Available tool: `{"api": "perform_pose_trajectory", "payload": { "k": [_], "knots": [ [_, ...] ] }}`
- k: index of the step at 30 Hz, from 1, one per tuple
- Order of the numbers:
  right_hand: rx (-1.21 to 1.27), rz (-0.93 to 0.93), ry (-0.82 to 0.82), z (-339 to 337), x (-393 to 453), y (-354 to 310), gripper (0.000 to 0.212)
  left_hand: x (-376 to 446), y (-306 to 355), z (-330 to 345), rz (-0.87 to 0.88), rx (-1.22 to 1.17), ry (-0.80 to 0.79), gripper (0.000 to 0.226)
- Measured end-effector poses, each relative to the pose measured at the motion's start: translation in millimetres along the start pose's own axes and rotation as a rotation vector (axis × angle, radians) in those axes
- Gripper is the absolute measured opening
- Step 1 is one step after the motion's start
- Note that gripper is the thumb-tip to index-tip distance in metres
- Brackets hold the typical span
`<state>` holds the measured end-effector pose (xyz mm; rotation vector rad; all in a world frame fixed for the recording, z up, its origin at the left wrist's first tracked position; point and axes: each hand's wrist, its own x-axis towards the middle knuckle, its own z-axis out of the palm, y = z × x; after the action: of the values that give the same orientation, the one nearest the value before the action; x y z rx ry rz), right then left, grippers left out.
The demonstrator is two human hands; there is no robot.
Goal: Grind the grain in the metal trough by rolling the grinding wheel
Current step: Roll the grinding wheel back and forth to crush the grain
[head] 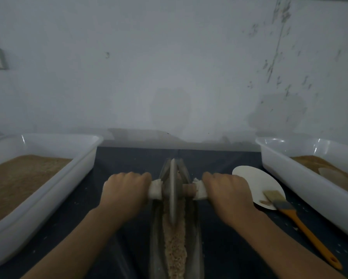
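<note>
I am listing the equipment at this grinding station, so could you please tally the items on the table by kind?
White plastic tubs: 2, left and right
Metal trough: 1
Grinding wheel: 1
White paper plates: 2, one on the table, one inside the right tub
Orange-handled brush: 1
Total: 7

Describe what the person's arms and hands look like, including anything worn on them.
Both forearms are bare up to the frame's edge, with no sleeves showing. The left hand and right hand wear no gloves, and no rings, watch or bracelets are visible. The dim, soft picture hides finer marks.
</note>
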<state>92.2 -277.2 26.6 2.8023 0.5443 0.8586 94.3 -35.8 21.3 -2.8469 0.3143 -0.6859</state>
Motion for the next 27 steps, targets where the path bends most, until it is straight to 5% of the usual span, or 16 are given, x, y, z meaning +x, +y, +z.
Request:
{"api": "perform_pose_trajectory", "payload": {
  "k": [5, 9, 14, 20, 27],
  "knots": [
    [0.009, -0.109, 0.071, -37, -43, -7, 0.041, -50, 0, -35, 0.030, -0.099, -0.193, 0.035],
    [0.007, -0.107, 0.101, -43, -65, -5, 0.043, -70, 1, -47, 0.130, -0.061, -0.011, 0.053],
    [-0.048, -0.024, 0.126, -11, -35, -2, 0.038, -40, 0, -20, 0.035, -0.056, -0.044, 0.027],
    [-0.137, 0.057, 0.010, 18, 19, 5, 0.040, 16, -8, 13, 0.027, 0.005, 0.052, 0.026],
    [-0.036, -0.103, 0.069, -14, -22, 2, 0.042, -36, -2, -12, 0.015, -0.051, -0.045, 0.030]
  ]
}}
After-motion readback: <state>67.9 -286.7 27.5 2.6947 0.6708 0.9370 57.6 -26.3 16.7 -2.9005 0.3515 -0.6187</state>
